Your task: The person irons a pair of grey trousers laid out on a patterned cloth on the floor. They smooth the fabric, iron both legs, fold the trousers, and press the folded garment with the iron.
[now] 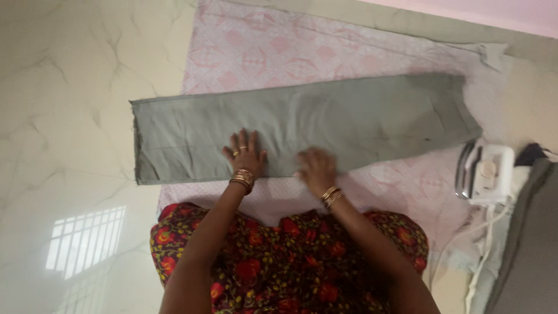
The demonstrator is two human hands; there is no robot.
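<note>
A pair of grey-green trousers [349, 119] lies folded lengthwise and flat across a pink patterned cloth [273, 49] on the floor. My left hand [246, 153] presses flat on the trousers near their lower edge, fingers spread, with rings and gold bangles on it. My right hand [317, 168] rests palm down on the same lower edge, a little to the right; it is blurred. Neither hand holds anything.
A white electric iron [485, 172] stands on end at the right of the cloth, its cord trailing down. Dark grey fabric [532, 244] lies at the far right. Pale marble floor [70, 116] extends to the left. My floral red dress [290, 256] fills the bottom.
</note>
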